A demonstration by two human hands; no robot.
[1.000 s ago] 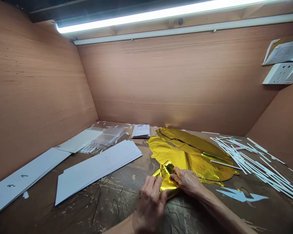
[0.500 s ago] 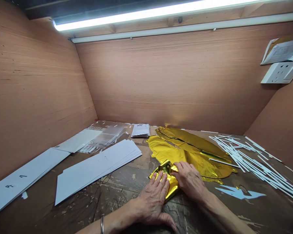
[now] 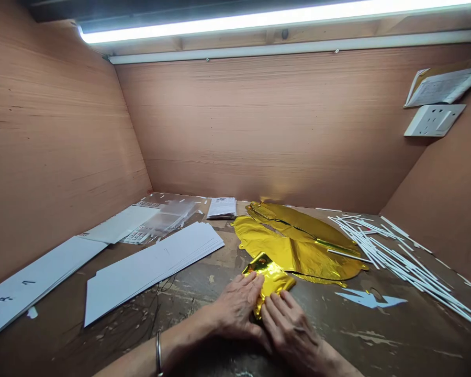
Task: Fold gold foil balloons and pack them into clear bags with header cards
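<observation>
The left hand (image 3: 237,309) and right hand (image 3: 288,332) lay open and flat, pinning the folded gold foil (image 3: 270,280) against the table (image 3: 377,335) to keep it creased.

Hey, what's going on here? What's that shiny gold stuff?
A person is pressing folded gold foil flat on a worn wooden workbench, with their left hand and right hand side by side. A flat gold foil balloon lies beside it, with loose white sticks further right.
</observation>
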